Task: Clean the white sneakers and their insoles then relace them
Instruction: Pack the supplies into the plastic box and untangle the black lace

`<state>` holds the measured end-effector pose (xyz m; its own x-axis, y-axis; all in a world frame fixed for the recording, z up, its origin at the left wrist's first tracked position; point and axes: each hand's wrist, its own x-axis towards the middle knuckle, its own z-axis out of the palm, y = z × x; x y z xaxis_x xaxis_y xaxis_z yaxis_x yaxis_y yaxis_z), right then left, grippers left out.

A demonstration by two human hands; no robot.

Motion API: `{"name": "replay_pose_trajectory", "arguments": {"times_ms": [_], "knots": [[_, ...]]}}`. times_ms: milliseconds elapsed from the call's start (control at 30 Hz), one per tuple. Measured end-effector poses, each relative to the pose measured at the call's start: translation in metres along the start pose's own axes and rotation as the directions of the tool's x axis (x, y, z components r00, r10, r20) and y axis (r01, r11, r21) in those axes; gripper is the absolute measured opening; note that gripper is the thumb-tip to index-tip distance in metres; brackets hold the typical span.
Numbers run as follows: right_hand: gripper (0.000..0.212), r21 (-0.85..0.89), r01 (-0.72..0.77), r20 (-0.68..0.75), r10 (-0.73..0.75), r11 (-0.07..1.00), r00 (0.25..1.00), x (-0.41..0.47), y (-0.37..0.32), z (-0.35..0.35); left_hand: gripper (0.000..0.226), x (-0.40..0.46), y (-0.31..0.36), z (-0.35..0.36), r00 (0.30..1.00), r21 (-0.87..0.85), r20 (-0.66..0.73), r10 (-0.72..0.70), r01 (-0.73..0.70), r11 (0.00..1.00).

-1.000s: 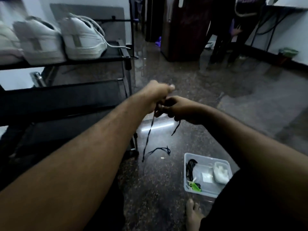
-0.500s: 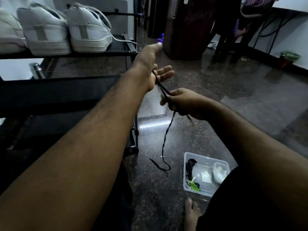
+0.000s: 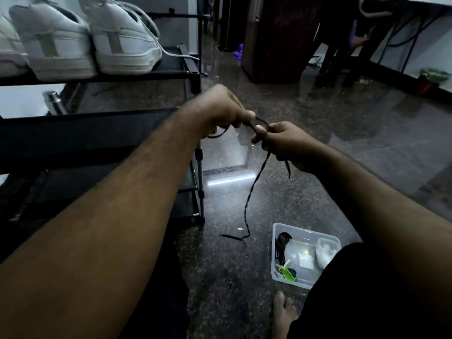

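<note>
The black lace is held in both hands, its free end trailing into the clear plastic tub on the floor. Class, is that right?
Not quite. Both the left hand and the right hand do hold the black lace, but the head view shows its free end lying on the floor, beside the clear plastic tub, not in it.

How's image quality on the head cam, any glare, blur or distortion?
Head view: dim overall, dark tones crush the shoe rack; a bright glare streak lies on the glossy floor; the white sneakers are soft with motion blur; wide-angle distortion bows the edges; the black lace between left hand and right hand stays readable.
</note>
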<state>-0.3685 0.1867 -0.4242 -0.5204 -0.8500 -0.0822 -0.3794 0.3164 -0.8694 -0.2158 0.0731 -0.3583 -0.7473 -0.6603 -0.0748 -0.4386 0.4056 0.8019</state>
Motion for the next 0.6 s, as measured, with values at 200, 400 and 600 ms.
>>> {"name": "replay_pose_trajectory", "arguments": {"times_ms": [200, 400, 600], "knots": [[0.034, -0.051, -0.041, 0.065, 0.045, 0.998, 0.997, 0.003, 0.008, -0.001, 0.03, 0.004, 0.002, 0.008, 0.994, -0.319, -0.077, -0.082, 0.054, 0.946], [0.038, -0.065, -0.01, 0.049, 0.013, 0.998, 0.999, 0.005, 0.013, -0.004, 0.019, 0.005, 0.006, 0.012, 0.986, -0.682, 0.137, -0.094, 0.163, 0.713], [0.032, 0.036, 0.065, 0.011, -0.065, 0.997, 0.998, 0.005, 0.011, -0.007, 0.038, 0.002, 0.001, 0.017, 0.962, 0.099, 0.246, -0.114, 0.092, 0.991]]}}
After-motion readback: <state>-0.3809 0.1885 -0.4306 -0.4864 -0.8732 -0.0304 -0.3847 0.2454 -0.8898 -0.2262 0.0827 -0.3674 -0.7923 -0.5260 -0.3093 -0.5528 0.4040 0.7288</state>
